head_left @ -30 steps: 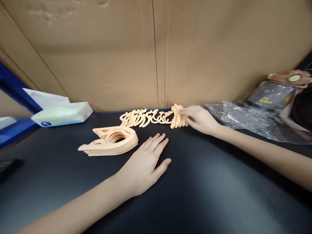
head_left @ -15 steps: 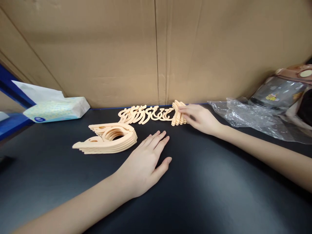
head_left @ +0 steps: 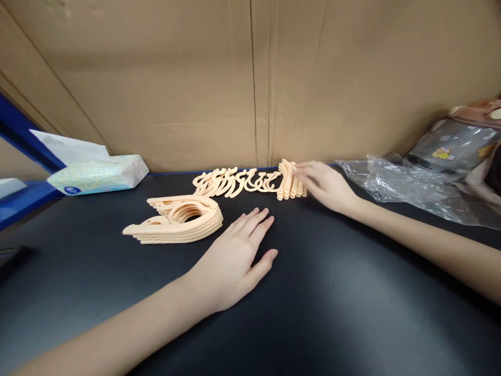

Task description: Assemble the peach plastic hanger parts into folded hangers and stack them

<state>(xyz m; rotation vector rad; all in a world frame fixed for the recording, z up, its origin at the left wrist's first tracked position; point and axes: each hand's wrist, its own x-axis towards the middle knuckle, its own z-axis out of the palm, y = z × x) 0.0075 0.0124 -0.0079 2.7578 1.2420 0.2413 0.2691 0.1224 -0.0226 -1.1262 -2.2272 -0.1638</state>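
While outstretched, right hand (head_left: 326, 185) on hangers (head_left: 290, 180)

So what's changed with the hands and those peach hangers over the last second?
Very little. The right hand has stayed on the far bunch of hangers by the cardboard wall, fingertips on its right end, grip unchanged. The left hand still lies flat and open on the black table beside the flat stack of hangers, not touching it. The small shifts look like camera movement.
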